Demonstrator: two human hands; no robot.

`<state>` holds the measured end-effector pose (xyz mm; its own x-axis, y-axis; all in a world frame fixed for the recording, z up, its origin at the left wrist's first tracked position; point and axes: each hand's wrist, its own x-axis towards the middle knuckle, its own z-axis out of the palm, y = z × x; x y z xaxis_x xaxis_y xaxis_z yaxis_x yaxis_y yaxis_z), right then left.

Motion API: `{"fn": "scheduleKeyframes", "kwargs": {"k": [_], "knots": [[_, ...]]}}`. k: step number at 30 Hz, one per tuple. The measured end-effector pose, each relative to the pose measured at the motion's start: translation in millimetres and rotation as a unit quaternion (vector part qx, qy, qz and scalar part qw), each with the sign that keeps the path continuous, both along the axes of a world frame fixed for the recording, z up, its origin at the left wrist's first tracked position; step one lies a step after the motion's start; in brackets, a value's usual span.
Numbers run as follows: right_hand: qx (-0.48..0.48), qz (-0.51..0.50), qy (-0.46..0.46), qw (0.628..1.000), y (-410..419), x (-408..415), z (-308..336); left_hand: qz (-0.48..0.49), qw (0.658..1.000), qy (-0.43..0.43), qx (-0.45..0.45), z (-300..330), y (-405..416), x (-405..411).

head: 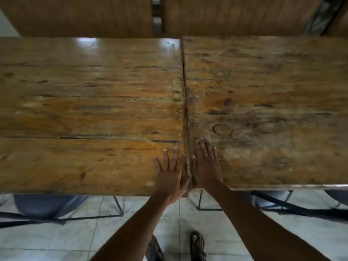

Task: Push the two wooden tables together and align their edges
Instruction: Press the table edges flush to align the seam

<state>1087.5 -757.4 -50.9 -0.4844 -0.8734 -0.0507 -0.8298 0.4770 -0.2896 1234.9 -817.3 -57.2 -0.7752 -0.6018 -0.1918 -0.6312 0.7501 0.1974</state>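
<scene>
Two worn wooden tables stand side by side, the left table (pixel 84 102) and the right table (pixel 273 102), meeting along a thin dark seam (pixel 185 102) down the middle. The left table's near edge sits slightly closer to me than the right table's. My left hand (pixel 172 174) lies flat, fingers spread, on the left table's near right corner. My right hand (pixel 206 164) lies flat on the right table's near left corner. Both hands flank the seam and hold nothing.
Two more wooden tabletops (pixel 79 16) (pixel 235 14) stand beyond the far edges. Blue chair seats (pixel 45 206) with black metal legs tuck under the near edges, another at the right (pixel 271 196). My sandalled feet (pixel 197 245) stand on pale floor tiles.
</scene>
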Motion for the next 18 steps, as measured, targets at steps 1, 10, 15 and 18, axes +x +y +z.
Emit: {"fn": "scheduleKeyframes", "kwargs": {"k": [1,10,15,18], "knots": [[-0.007,-0.003,0.008,1.000,0.3,-0.4,-3.2,-0.002,1.000,0.015,-0.018,-5.8,0.2,0.5],[-0.027,-0.017,0.035,0.999,1.5,4.3,-16.9,0.023,0.998,0.046,-0.035,-19.7,4.0,1.4],[-0.042,-0.021,0.024,0.999,3.1,3.6,-20.8,0.045,0.995,0.071,-0.055,-20.9,5.1,-1.3],[-0.056,-0.022,0.023,0.998,2.2,3.3,-25.3,0.048,0.993,0.088,-0.066,-21.6,4.4,-0.6]]}}
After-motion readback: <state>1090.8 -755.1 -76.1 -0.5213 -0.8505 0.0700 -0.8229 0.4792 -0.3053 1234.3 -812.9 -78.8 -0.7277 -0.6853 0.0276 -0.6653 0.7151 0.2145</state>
